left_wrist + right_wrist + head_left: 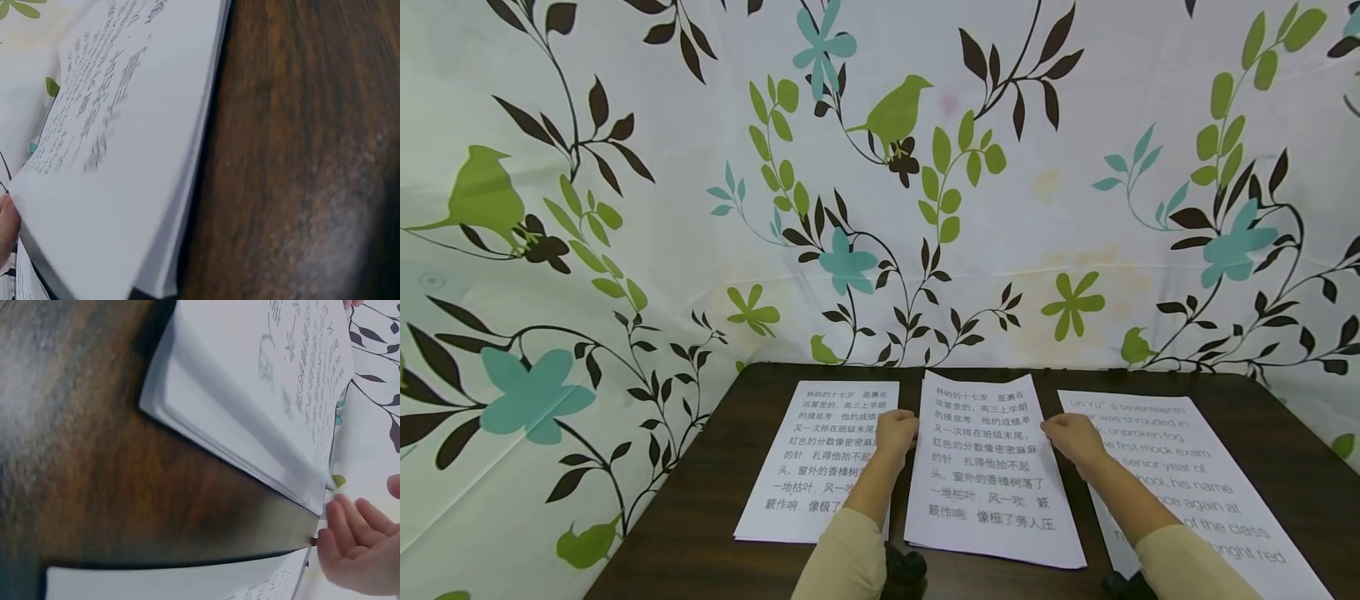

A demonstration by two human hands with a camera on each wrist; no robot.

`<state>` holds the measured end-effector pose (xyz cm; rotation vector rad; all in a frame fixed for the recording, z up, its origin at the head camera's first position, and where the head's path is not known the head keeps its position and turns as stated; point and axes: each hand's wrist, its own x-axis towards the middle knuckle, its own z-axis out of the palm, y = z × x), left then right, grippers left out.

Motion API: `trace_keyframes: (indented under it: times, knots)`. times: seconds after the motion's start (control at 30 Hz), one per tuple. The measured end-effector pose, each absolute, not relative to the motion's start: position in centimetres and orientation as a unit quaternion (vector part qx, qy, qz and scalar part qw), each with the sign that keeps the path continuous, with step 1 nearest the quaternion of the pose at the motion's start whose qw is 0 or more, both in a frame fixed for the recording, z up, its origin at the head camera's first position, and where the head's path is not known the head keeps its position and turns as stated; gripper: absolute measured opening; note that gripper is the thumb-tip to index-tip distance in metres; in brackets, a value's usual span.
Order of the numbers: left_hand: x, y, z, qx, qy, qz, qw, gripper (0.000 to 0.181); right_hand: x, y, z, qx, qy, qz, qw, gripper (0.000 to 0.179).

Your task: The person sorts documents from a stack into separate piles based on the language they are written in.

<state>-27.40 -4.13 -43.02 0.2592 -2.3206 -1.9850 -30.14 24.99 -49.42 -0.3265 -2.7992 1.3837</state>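
A white sheet of paper (981, 533) printed with Chinese text tops a thin stack in the middle of the dark table. At its left edge, my left hand (897, 432) pinches the sheet, which bends upward by the finger (7, 226) in the left wrist view. My right hand (1075, 440) is beside the sheet's right edge. In the right wrist view, the right hand's fingers (362, 531) are loosely bent near the slightly raised paper edge, with the thumb apart from them.
Left of the middle stack lies another stack of Chinese-printed paper (775, 523), partly under the left forearm. An English-printed sheet (1195, 467) lies to the right, overlapped by the right arm. The wooden table (685, 533) ends at a cloth backdrop (880, 333) patterned with birds and leaves.
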Motion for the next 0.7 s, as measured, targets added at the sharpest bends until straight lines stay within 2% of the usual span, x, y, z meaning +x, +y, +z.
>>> trace_keyframes:
  times: [0.17,0.33,0.5,0.7]
  knots:
    - [-27.5,-3.8,-43.3,0.08,-0.749,-0.656,0.054,0.032,-29.8,24.5,-49.6,-0.124,-0.852,0.508,0.026,0.042]
    - [-27.1,-3.8,-43.8,0.094,-0.766,-0.634,0.047,0.038,-27.2,22.8,-46.9,-0.153,-0.827,0.541,0.015,0.039]
    - [-26.9,-3.9,-44.2,0.096,-0.743,-0.661,0.03,0.032,-24.8,21.4,-44.4,-0.182,-0.814,0.551,0.025,0.039]
    - [-26.8,-3.9,-44.4,0.085,-0.747,-0.659,0.006,0.024,-24.3,21.1,-44.4,-0.197,-0.812,0.549,0.027,0.036]
